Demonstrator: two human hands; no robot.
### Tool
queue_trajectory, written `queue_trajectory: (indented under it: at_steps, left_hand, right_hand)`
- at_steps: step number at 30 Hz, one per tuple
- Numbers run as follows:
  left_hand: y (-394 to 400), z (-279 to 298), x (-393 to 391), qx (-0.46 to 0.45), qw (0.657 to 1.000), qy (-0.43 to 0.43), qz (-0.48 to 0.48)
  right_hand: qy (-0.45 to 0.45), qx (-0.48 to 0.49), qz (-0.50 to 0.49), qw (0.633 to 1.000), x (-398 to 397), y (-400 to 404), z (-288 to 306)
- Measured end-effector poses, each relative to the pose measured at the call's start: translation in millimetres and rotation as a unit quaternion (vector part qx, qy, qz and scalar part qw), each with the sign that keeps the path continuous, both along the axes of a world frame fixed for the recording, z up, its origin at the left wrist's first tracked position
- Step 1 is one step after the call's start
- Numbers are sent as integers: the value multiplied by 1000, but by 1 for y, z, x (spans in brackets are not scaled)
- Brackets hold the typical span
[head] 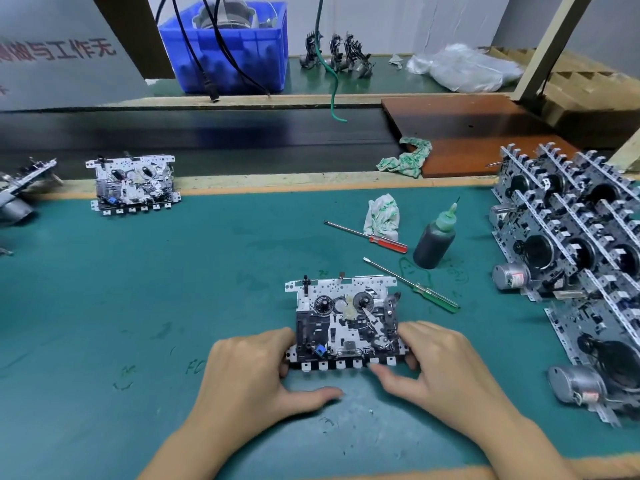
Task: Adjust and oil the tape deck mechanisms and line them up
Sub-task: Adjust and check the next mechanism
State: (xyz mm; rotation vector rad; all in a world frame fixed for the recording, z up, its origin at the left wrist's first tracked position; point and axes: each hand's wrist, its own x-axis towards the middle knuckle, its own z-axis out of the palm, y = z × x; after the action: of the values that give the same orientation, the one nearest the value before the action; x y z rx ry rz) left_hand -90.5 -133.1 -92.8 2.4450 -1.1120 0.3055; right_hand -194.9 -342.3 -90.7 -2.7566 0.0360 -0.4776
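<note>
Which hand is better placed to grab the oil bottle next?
Probably the right hand: the dark oil bottle with the green nozzle stands on its side of the silver tape deck mechanism; the left hand would cross over.

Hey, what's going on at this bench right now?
A person grips a tape deck mechanism lying flat on the green mat, left hand on its left side and right hand on its right. The oil bottle and two screwdrivers, red-handled and green-handled, lie untouched behind it. Another mechanism sits far left, and a batch is stacked on the right.
</note>
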Motion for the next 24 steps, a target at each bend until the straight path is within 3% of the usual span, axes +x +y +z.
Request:
queue_trajectory:
  at_steps: [7, 12, 19, 24]
  left_hand:
    - [-13, -1, -8, -34, 996, -41, 75]
    - [-4, 4, 2, -4, 1000, -19, -9]
    - [1, 2, 0, 1, 999, 1, -54]
    - [-1, 3, -5, -5, 1000, -2, -19]
  right_hand:
    - [11, 15, 22, 1000, 0, -2, 4]
    - [16, 6, 13, 1000, 2, -3, 1]
    - [12, 14, -20, 1000, 3, 1, 1]
    - [10, 5, -7, 1000, 2, 0, 3]
